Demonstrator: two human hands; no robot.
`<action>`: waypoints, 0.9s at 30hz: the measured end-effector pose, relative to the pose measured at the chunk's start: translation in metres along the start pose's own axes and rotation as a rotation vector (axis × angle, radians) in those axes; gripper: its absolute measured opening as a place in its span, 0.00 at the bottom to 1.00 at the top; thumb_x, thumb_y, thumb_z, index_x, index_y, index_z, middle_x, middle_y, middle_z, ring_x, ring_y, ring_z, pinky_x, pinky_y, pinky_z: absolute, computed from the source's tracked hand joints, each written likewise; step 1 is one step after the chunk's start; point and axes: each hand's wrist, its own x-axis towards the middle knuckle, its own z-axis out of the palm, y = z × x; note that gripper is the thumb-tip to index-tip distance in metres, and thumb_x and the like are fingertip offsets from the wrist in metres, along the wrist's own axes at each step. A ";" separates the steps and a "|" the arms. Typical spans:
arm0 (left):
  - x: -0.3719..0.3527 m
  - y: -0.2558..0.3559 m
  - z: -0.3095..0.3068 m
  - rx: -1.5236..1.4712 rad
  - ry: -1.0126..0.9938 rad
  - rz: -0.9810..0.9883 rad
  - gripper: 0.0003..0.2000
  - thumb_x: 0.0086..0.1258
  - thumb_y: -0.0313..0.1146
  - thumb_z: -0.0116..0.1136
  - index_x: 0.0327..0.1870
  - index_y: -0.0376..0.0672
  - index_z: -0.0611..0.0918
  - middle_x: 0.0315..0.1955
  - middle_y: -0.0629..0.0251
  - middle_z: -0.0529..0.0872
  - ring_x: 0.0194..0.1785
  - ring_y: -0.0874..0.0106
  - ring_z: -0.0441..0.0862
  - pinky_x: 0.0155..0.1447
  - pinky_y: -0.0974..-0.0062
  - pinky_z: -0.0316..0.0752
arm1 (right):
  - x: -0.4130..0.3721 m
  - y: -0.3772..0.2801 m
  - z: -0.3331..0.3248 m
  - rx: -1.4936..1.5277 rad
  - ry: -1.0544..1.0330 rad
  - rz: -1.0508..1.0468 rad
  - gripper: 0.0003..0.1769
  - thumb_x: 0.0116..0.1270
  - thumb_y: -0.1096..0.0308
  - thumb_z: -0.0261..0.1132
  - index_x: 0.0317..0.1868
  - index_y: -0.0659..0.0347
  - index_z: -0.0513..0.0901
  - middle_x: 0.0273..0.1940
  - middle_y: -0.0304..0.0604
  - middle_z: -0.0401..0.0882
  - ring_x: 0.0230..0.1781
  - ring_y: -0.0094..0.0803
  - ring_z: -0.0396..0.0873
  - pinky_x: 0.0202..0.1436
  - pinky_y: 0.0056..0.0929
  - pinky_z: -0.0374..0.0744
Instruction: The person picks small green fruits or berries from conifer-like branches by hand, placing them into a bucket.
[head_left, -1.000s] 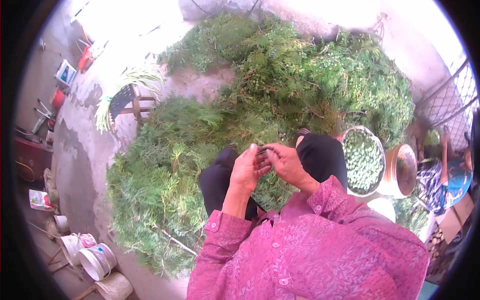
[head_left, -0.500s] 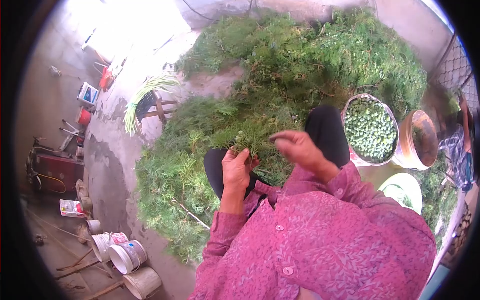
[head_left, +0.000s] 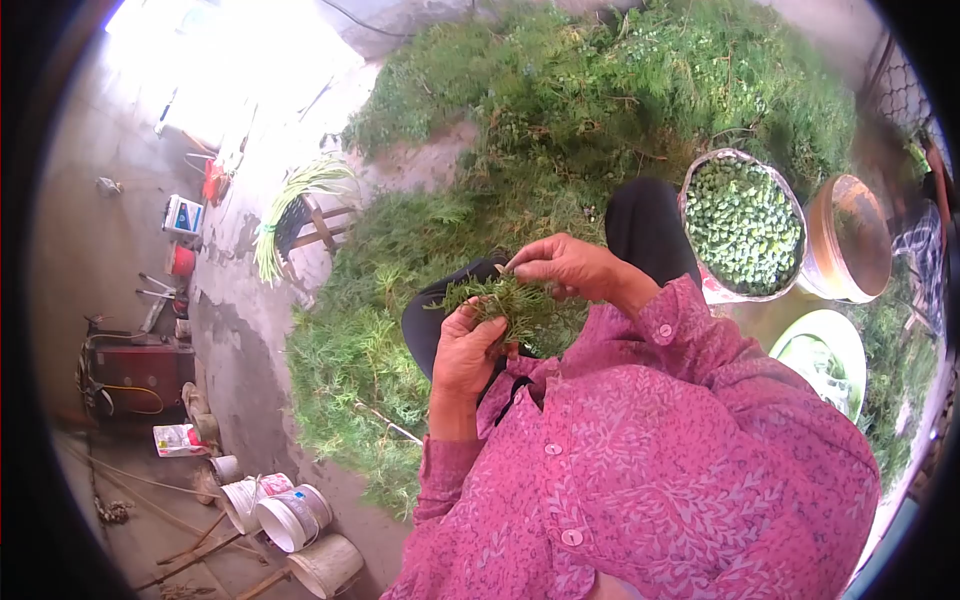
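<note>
My left hand (head_left: 466,352) is closed around a feathery green evergreen sprig (head_left: 520,305), held above my lap. Thumb and fingers of my right hand (head_left: 575,266) are pinched together at the sprig's upper edge. What lies between those fingertips is too small to make out. To the right of my knee stands a bucket (head_left: 690,262) filled with small pale-green cones (head_left: 742,222). Around my legs spreads a heap of cut evergreen branches (head_left: 365,335), which also continues behind the knees.
Right of the cone bucket are a tilted tan bucket (head_left: 812,240) and a pale green basin (head_left: 858,375). A stool (head_left: 318,228) with long green stems on it stands at the left. White buckets (head_left: 290,522) lie at the lower left, near a dark red box (head_left: 140,375).
My right hand has come left and down to the sprig and now pinches at it. My left hand still holds the sprig, which shows more fully. The view has shifted slightly.
</note>
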 end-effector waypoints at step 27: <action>-0.012 0.015 -0.010 -0.302 -0.004 -0.014 0.04 0.63 0.24 0.51 0.38 0.39 0.75 0.21 0.68 0.73 0.18 0.80 0.63 0.20 0.80 0.58 | 0.012 0.023 -0.046 0.307 0.226 0.002 0.06 0.61 0.68 0.58 0.33 0.61 0.77 0.24 0.38 0.75 0.20 0.21 0.74 0.14 0.16 0.64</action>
